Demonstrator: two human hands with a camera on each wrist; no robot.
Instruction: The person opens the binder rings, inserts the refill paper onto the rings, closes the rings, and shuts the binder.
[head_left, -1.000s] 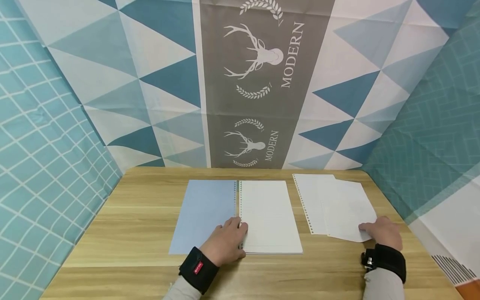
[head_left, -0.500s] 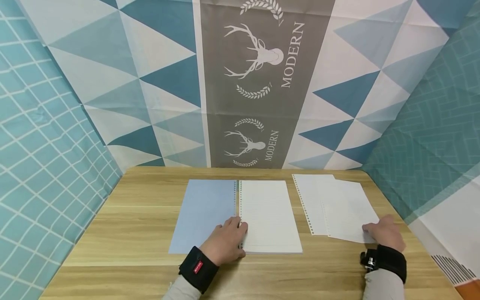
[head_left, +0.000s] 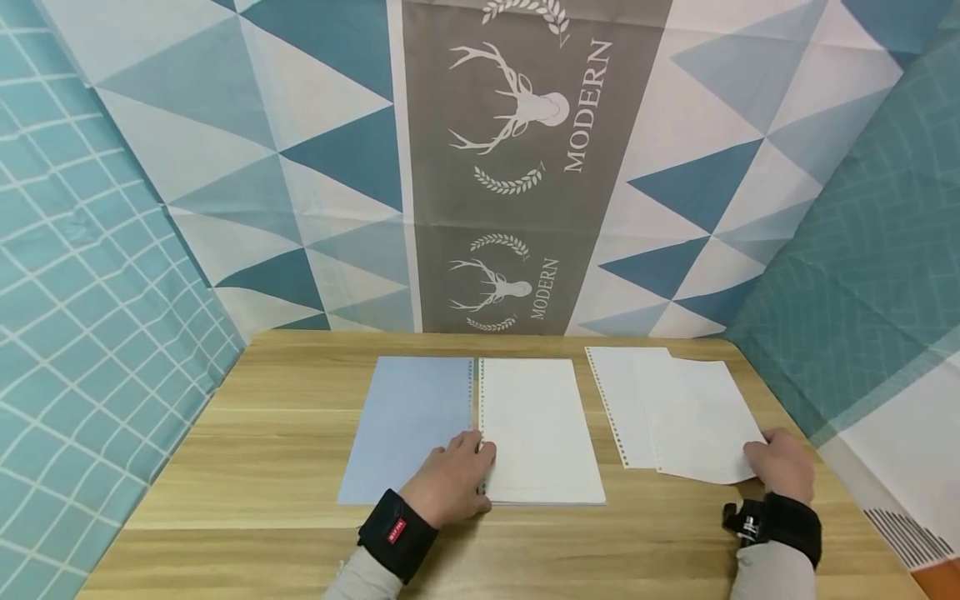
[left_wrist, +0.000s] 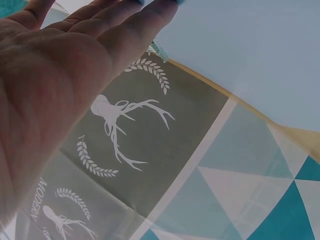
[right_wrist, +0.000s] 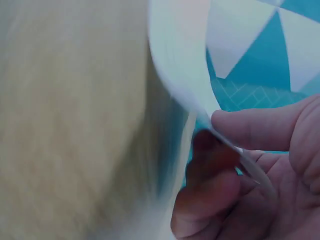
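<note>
A ring-bound notebook lies open on the wooden table, its blue cover (head_left: 416,408) on the left and its white lined pages (head_left: 536,425) on the right. My left hand (head_left: 450,477) rests on the notebook around its ring spine (head_left: 476,387); in the left wrist view, the fingers (left_wrist: 135,27) reach out fairly straight. My right hand (head_left: 783,467) pinches the lower right corner of a loose-leaf sheet (head_left: 701,417) between thumb and fingers. The right wrist view has that sheet's edge (right_wrist: 182,60) bending upward by the thumb (right_wrist: 255,127).
A second loose-leaf sheet (head_left: 611,404), with holes along its left edge, lies partly under the pinched one. Wood table surface (head_left: 255,467) extends left of the notebook. Patterned cloths (head_left: 495,167) stand behind the table and on both sides.
My right hand has moved slightly right, drawing the top loose-leaf sheet a little with it. The left hand and the notebook have stayed in place.
</note>
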